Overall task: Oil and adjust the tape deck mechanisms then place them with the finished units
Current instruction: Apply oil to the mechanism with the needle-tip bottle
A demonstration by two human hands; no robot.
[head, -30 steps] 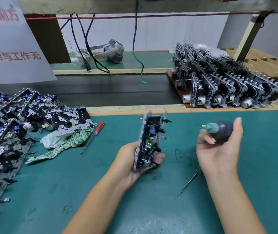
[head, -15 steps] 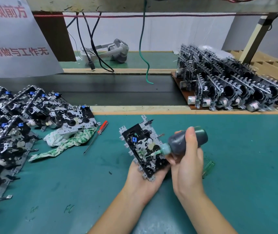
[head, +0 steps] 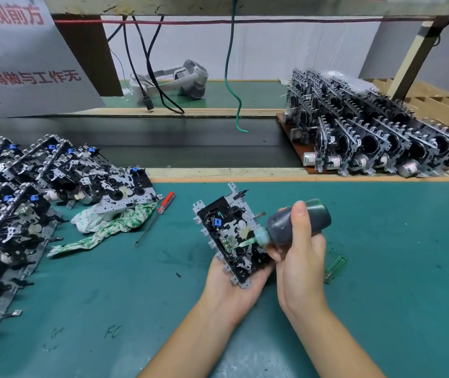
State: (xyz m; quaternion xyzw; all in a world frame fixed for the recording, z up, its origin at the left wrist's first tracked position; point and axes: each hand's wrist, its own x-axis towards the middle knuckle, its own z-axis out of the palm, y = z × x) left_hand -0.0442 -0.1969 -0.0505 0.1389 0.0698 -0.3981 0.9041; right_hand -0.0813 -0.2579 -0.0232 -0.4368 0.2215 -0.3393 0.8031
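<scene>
The green bench mat (head: 381, 309) carried a pile of mechanisms (head: 40, 192) at the left. Beside them lay a patterned rag (head: 109, 227) and a red-handled screwdriver (head: 155, 217).

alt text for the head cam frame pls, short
A person's left hand cradles a tape deck mechanism while the right hand holds a dark oil bottle, nozzle tip on its parts, over a green mat. Unfinished mechanisms are piled left; finished units stand in rows at back right.

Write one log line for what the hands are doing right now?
step: oiling | left hand: holds tape deck mechanism | right hand: grips oil bottle, nozzle on mechanism | finished units: not yet joined
</scene>
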